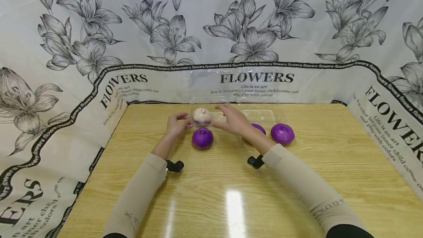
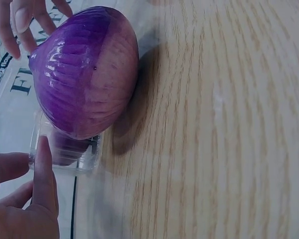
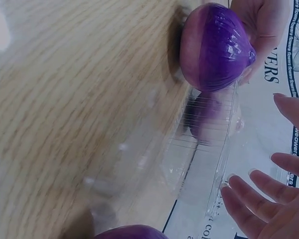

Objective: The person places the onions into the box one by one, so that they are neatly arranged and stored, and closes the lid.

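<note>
Cloth (image 1: 211, 52): "FLOWERS" | left fingers (image 2: 44, 172) at clear box (image 1: 261, 116), grip unclear | right fingers (image 3: 274, 185) wide

Clear container (image 1: 262, 116) at the back of the counter (image 1: 205, 190). Onion with pale top (image 1: 202, 115), purple near its base, sits in the container's left part. Left grip (image 1: 176, 125), a bare hand: fingers bent, tips at the container's left edge. Right grip (image 1: 232, 119), also bare: fingers extended, thumb spread apart, just right of that onion. Front row: one purple onion (image 1: 202, 138) before the left part; second purple onion (image 1: 259, 127) partly hidden by the right arm; third purple onion (image 1: 282, 133) beside it, farther right. Beige sleeves (image 1: 137, 190) on both arms. Printed cloth (image 1: 191, 3) behind, bearing lilies and "FLOWERS".
</note>
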A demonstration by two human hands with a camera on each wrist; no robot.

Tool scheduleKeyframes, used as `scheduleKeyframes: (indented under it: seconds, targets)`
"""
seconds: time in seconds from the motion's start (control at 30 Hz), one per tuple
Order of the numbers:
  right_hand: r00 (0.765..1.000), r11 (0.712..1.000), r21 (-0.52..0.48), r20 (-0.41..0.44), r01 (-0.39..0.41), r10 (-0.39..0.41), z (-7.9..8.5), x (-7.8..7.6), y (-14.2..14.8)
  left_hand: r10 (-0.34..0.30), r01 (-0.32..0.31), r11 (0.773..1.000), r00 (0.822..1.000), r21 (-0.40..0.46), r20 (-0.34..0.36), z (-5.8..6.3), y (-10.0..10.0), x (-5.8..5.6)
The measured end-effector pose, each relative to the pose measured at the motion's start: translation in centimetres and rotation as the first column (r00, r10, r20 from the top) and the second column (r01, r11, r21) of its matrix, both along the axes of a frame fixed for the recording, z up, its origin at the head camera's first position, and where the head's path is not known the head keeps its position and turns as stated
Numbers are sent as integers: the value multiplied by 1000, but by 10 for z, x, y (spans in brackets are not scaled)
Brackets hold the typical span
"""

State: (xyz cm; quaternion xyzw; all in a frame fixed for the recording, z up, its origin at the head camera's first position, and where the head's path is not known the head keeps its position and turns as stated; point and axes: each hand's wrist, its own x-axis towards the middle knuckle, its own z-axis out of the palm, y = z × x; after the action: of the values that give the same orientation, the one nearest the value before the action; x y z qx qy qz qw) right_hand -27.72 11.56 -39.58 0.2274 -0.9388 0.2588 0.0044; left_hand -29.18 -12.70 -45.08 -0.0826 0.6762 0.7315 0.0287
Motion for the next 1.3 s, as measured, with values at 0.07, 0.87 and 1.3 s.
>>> scheduleKeyframes:
  seconds: [0.07,0.87,1.3]
  targets:
    - [1000,1000,-5,2,1,-1,0,2,2,1,-1,1000,1000,-1,-1,0,0,0]
    - [999,999,-45,47,-20,22,-10,36,5,-10,11,1000,1000,-11,8,1,0,0]
    - [998,999,-35,59,-37,39,-17,42,-4,-15,15,1000,1000,-5,-3,3,2,1]
